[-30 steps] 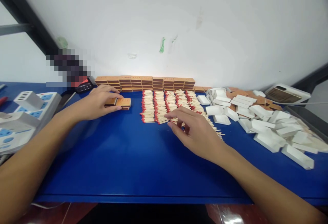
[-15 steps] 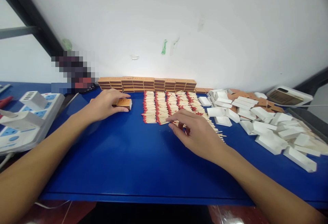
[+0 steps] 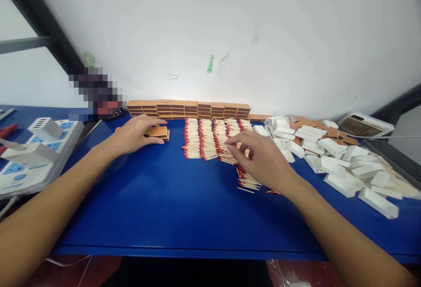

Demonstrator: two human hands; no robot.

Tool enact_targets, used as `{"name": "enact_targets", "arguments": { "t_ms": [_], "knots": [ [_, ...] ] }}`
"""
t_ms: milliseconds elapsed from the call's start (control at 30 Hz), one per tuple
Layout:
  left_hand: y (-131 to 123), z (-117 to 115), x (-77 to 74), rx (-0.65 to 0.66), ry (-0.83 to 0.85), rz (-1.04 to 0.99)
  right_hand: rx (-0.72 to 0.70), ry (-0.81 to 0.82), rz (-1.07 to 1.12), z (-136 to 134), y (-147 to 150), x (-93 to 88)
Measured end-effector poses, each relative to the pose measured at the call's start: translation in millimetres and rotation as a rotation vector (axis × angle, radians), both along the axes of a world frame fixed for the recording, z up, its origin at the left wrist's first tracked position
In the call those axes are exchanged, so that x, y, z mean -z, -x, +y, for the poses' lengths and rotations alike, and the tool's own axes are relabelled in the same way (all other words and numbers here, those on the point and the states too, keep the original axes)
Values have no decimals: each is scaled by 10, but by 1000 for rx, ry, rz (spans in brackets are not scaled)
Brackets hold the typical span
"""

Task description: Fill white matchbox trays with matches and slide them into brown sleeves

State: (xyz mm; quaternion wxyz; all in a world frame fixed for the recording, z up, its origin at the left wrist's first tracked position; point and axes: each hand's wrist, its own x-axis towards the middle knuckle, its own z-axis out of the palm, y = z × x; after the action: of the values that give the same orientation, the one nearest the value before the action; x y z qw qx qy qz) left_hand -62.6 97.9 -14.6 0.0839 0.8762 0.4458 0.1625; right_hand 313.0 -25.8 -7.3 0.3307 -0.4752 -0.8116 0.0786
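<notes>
My left hand (image 3: 136, 132) curls around a brown matchbox (image 3: 158, 131), with the thumb along its near side and a finger stretched behind it. That box sits over another one, whose end just shows beneath. Red-headed matches (image 3: 208, 140) lie in several long piles in the middle of the blue table (image 3: 164, 203). Over the piles at the right is my right hand (image 3: 263, 157), its thumb and forefinger brought together at the match heads. Whatever its fingertips pinch is too small to make out, and the palm hides part of the matches.
Stacked matchboxes (image 3: 187, 108) line the wall. White inner trays (image 3: 342, 164) are heaped at the right, among brown sleeves (image 3: 315, 125). A phone (image 3: 366, 124) leans behind them. At the left lies a power strip (image 3: 39, 155) with plugs in it.
My right hand has shifted right and slightly away from me, uncovering loose matches near its wrist. The matchbox under my left hand has shifted a little, and a second box's end now shows below it.
</notes>
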Motion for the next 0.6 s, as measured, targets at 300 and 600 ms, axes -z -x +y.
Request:
{"name": "enact_targets", "arguments": {
  "t_ms": [300,600],
  "knots": [
    [39,18,22,-14,-14,46,286,-38,-339,210,-627,-199],
    [-3,-34,-23,3,-124,65,269,360,-400,251,-1361,-251]
  ]
}}
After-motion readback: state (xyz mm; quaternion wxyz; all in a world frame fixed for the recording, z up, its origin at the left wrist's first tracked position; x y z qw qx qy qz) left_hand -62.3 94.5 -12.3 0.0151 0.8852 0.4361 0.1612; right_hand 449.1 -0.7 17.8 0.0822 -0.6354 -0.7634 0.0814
